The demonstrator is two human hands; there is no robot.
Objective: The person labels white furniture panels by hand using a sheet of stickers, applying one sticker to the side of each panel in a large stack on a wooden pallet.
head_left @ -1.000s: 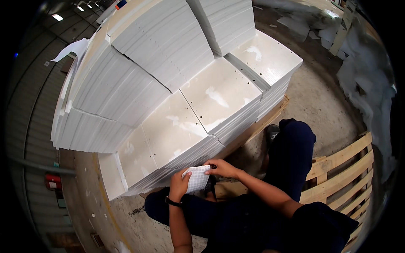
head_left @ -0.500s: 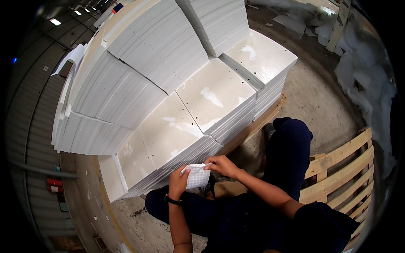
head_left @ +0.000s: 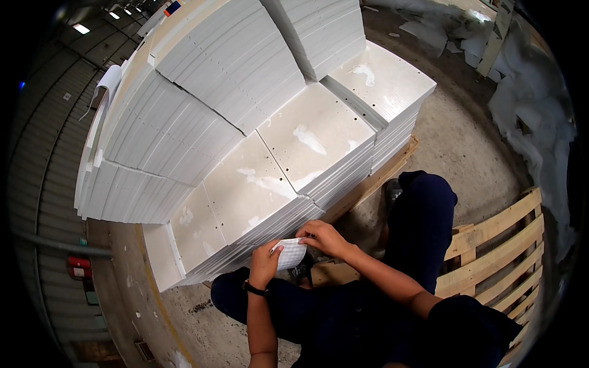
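Note:
A small white sheet with a fine grid pattern (head_left: 291, 255) is held up between my hands, above my lap. My left hand (head_left: 264, 265) is closed on the sheet's left edge, the thumb lying over its upper corner. At the upper right corner, my right hand (head_left: 323, 238) pinches the sheet between thumb and fingers. The sheet looks slightly curved. Just beyond my hands rises a stack of white panels (head_left: 245, 187), whose pale tops have small dark holes and whitish smears.
Taller panel stacks (head_left: 215, 67) stand behind the lower ones. A wooden pallet (head_left: 485, 267) leans at my right. Crumpled clear plastic wrap (head_left: 527, 116) lies at the far right. A curled white sheet (head_left: 109, 80) hangs at the left stack's edge. Concrete floor (head_left: 466, 178) surrounds the stacks.
My left hand has moved slightly to the right, nearer my right hand. The gridded sheet shows narrower and more curved. The hanging sheet at the far left has shifted.

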